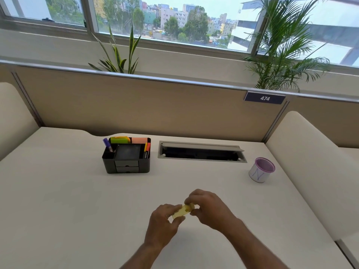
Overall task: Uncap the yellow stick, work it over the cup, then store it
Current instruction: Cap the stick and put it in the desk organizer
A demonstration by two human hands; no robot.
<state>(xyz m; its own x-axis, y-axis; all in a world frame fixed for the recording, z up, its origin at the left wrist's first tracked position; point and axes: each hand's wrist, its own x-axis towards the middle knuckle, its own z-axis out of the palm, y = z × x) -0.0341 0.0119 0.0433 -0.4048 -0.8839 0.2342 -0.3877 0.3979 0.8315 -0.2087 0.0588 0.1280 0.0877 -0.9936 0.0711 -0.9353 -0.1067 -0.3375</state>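
Note:
A short yellow translucent stick is held just above the white desk, near its front middle. My left hand pinches its lower left end. My right hand grips its upper right end, where the round cap sits. Whether the cap is loose or still seated, I cannot tell. A white cup with a purple rim and a blue mark stands far to the right, well away from both hands.
A black desk organiser with markers and sticky notes stands at the back middle-left. To its right lies an open cable hatch in the desk. Beige partitions close off the back and sides; plants stand behind.

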